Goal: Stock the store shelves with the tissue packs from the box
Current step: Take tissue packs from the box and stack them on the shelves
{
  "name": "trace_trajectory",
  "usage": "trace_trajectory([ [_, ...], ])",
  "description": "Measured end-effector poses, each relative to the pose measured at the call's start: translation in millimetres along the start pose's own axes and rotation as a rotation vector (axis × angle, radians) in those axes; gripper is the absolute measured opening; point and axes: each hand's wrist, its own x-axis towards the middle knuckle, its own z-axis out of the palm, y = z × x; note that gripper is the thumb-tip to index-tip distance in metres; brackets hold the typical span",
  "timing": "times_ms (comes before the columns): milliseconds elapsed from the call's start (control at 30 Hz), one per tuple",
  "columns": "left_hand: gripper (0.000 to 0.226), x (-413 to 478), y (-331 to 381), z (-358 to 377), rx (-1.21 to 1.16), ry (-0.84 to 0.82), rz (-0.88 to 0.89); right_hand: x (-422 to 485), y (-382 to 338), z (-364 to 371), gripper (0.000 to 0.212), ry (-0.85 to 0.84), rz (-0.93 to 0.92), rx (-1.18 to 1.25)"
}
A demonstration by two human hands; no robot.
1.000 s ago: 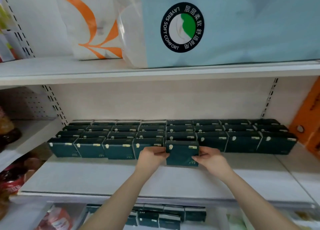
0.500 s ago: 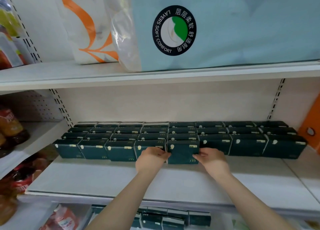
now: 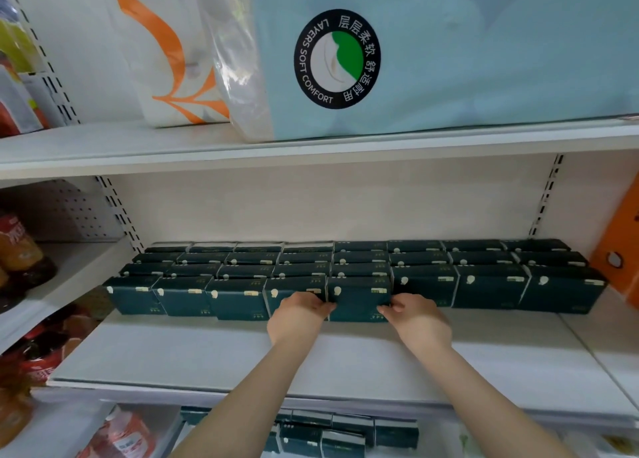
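Note:
Dark green tissue packs [image 3: 491, 284] stand in several rows on the white middle shelf [image 3: 311, 357]. One dark green pack [image 3: 358, 297] stands in the front row, held from both sides. My left hand [image 3: 301, 314] grips its left edge and my right hand [image 3: 416, 316] grips its right edge. The pack sits level with its front-row neighbours on the left and slightly ahead of those on the right. More dark green packs [image 3: 345, 433] lie below the shelf edge, between my forearms.
A large pale blue tissue bag [image 3: 449, 53] and a white-and-orange bag [image 3: 166, 49] fill the upper shelf. An orange box [image 3: 619, 250] stands at the right end of the middle shelf. Red and orange snack bags [image 3: 20, 253] sit on the left unit.
Both hands have pushed the held pack back into the front row. The camera has moved closer and slightly right.

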Motion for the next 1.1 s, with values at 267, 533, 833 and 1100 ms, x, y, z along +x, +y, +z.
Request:
trace_trajectory([
  [267,0.044,-20.0,-44.7,-42.0,-0.18,0.001,0.366,-33.3,-17.9,-20.7,0.063,0.209,-0.34,0.122],
  [533,0.065,-46.5,-99.5,-80.3,-0.255,0.132,0.449,-61.3,-77.6,0.4,0.074,-0.059,-0.644,-0.01],
  [833,0.07,-104.3,-219.1,-114.3,-0.316,0.224,0.192,-104.2,-145.1,83.5,0.066,-0.256,-0.866,-0.006],
  [1100,0.085,-201.5,-353.4,-117.4,-0.41,0.361,-0.149,-176.9,-173.8,184.3,0.059,-0.571,-0.906,0.078],
])
